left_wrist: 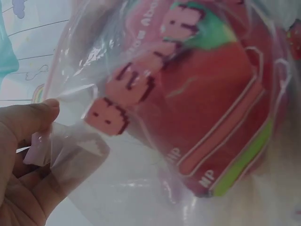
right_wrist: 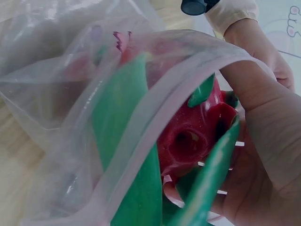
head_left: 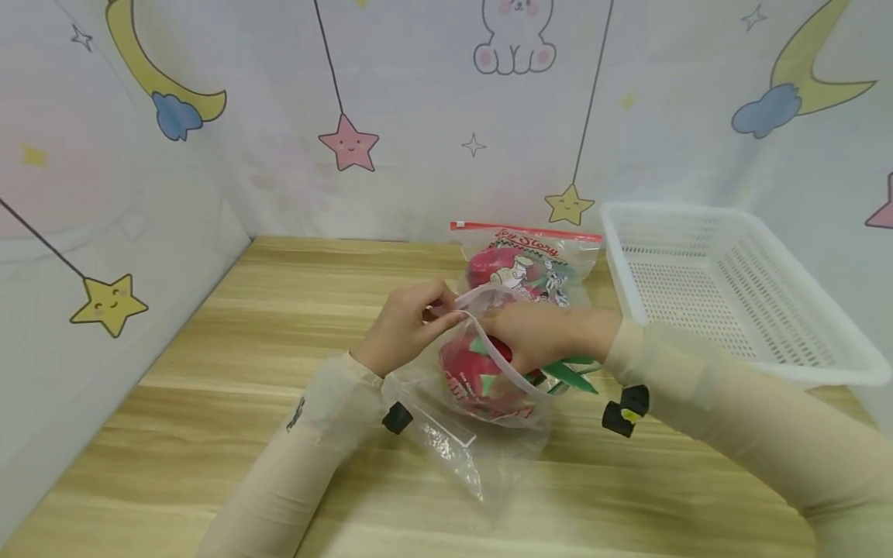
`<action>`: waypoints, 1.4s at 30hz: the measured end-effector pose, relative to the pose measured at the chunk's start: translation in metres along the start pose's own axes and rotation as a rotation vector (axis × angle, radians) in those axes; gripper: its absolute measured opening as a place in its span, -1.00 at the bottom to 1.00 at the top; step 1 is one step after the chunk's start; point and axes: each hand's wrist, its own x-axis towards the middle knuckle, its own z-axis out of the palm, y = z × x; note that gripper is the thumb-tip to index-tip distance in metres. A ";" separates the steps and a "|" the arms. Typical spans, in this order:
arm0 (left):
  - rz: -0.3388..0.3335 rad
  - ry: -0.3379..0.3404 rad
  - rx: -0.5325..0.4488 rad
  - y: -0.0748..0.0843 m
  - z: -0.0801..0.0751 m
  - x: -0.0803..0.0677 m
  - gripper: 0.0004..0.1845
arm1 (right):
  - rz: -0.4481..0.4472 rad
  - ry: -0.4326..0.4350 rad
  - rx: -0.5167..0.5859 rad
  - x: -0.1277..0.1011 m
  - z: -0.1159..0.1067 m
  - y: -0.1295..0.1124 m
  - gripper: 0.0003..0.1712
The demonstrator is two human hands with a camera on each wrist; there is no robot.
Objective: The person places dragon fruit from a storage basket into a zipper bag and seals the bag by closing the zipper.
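My left hand (head_left: 406, 325) pinches the rim of a clear plastic zip bag (head_left: 453, 446) between thumb and fingers. A red dragon fruit with green leafy scales (right_wrist: 188, 146) sits in the bag's mouth; it looks like a glossy artificial one with a round hole in its end. My right hand (head_left: 533, 333) reaches in through the opening and grips the fruit, its fingers partly hidden by it. Some green leaves stick out past the bag's pale rim on the right. Pink pixel lettering (left_wrist: 120, 89) is printed on the bag, over the red fruit.
Behind my hands a second zip bag with a red top (head_left: 582, 267) and cartoon print holds a red item. A white plastic basket (head_left: 711, 298) stands at the right on the wooden table (head_left: 230, 364). A printed curtain (head_left: 432, 93) borders the back and sides.
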 end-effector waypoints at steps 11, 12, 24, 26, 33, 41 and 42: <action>-0.011 0.040 -0.007 -0.006 0.009 -0.007 -0.86 | -0.041 0.081 -0.044 -0.002 0.015 0.008 -0.23; -0.010 0.040 -0.008 -0.006 0.009 -0.007 -0.86 | -0.046 0.085 -0.042 -0.003 0.015 0.008 -0.26; -0.008 0.060 -0.014 -0.008 0.010 -0.006 -0.87 | -0.054 0.093 0.021 -0.019 0.001 0.007 -0.24; -0.013 0.062 -0.015 -0.008 0.010 -0.007 -0.87 | -0.048 0.096 0.017 -0.021 0.001 0.007 -0.24; -0.028 0.077 -0.014 -0.009 0.011 -0.008 -0.86 | -0.054 0.124 0.012 -0.027 0.001 0.006 -0.26; -0.040 0.076 -0.003 -0.008 0.011 -0.007 -0.85 | -0.135 0.226 0.031 -0.036 0.000 0.012 -0.38; -0.041 0.076 -0.003 -0.008 0.011 -0.007 -0.85 | -0.137 0.242 0.023 -0.038 -0.001 0.013 -0.40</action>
